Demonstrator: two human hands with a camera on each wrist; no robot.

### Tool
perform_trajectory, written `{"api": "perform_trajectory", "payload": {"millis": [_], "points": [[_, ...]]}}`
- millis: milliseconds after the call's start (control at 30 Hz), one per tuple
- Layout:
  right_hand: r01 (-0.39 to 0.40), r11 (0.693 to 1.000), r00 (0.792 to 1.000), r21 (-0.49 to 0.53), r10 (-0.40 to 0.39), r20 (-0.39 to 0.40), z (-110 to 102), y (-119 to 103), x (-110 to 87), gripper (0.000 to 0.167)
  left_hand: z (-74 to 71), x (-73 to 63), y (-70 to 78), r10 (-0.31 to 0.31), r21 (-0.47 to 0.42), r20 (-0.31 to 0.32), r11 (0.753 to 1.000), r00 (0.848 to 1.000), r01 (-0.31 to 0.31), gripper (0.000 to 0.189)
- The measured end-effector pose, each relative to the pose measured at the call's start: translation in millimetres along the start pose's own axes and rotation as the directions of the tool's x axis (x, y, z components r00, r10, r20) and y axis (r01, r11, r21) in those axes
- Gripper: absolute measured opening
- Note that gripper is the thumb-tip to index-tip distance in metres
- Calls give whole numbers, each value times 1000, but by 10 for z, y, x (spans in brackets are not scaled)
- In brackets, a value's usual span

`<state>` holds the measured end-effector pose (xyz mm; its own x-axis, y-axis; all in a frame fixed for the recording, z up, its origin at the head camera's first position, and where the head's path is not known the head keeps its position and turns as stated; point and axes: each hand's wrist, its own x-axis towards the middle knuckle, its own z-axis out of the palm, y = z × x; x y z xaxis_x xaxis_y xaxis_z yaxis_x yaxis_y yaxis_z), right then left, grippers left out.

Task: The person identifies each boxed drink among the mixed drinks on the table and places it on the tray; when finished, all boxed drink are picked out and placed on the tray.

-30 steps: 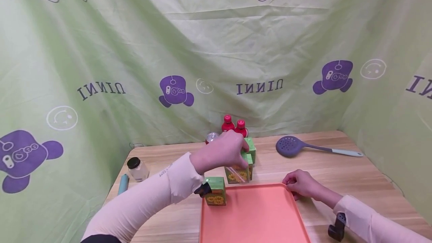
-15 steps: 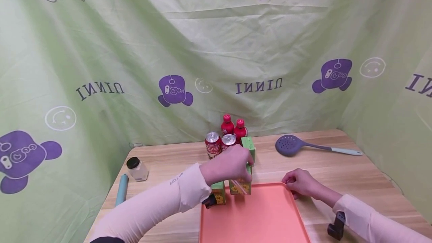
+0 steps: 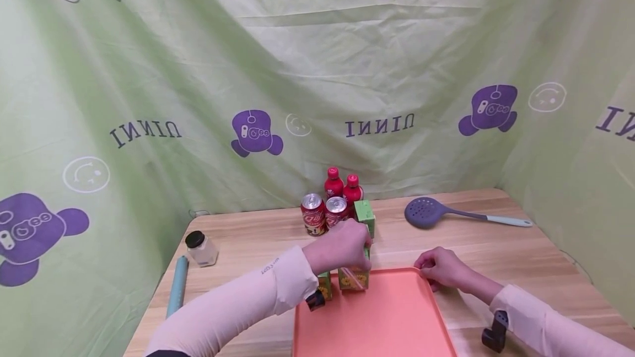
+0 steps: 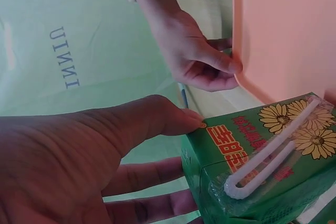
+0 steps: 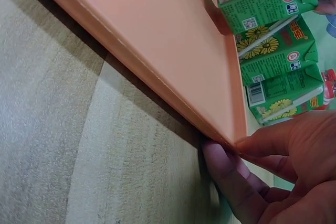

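Observation:
My left hand (image 3: 341, 245) grips a green drink carton (image 4: 247, 153) by its upper end, thumb on one side and fingers on the other. The carton has yellow flowers and a white straw in clear wrap on its face. It stands at the far edge of the pink tray (image 3: 382, 318), beside another green carton (image 3: 324, 286) partly hidden by my left wrist. My right hand (image 3: 447, 270) pinches the tray's far right corner between thumb and fingers, as the right wrist view shows. Beyond the tray's edge stand further green cartons (image 5: 278, 51), mostly hidden behind my left hand in the head view.
Two red cans (image 3: 313, 215) and two red bottles (image 3: 333, 182) stand behind the cartons. A purple skimmer (image 3: 425, 212) lies at the back right. To the left are a black-lidded jar (image 3: 202, 249) and a blue-green rod (image 3: 177, 285). A green printed cloth (image 3: 297, 70) hangs around the table.
My left hand has brought the carton from the group behind the tray toward me, onto the tray's far edge beside the other carton. The right hand has stayed at the corner.

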<state>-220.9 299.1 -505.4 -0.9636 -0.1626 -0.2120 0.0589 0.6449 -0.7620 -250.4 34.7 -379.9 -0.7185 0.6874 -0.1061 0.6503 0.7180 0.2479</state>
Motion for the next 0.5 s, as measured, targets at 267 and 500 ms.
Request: {"api": "perform_trajectory", "payload": {"millis": [267, 500], "points": [[25, 1000, 1000, 3, -25, 14, 1, 27, 6, 11, 93, -4, 16, -24, -30, 5, 999, 1000, 24, 43], [26, 1000, 1000, 11, -26, 16, 3, 33, 4, 11, 125, 11, 12, 3, -14, -1, 1000, 1000, -3, 38]]}}
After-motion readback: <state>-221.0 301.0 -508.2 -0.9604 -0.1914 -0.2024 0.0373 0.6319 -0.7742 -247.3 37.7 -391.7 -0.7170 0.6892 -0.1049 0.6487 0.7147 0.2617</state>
